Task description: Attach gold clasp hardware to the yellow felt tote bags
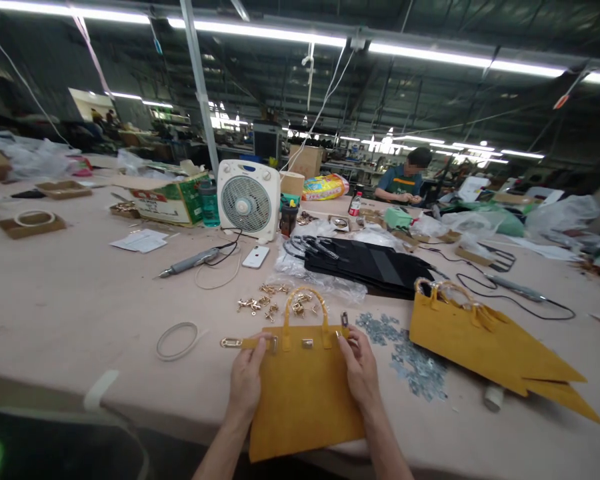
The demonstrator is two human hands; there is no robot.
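A mustard-yellow handbag panel [307, 400] lies at the table's front edge, its wrapped handle [305, 297] arching away from me. Gold-coloured hardware sits along its top, with a small clasp [307, 343] at the middle. At the upper left corner, my left hand [247, 377] pinches the panel beside a short strap with a metal end plate [231, 343]. My right hand [361, 367] grips the upper right corner, near another metal-ended strap [345, 320]. Loose gold fittings [260, 303] lie just beyond the handle. Grey metal plates [420, 367] are spread right of my right hand.
More yellow bag panels [485, 340] lie at right, beside a stack of black bag pieces [370, 263]. A white fan [249, 200], a phone [256, 257] and a corded electric screwdriver [190, 261] are farther back. Another corded tool [517, 288] lies right. A person [403, 180] sits across the table.
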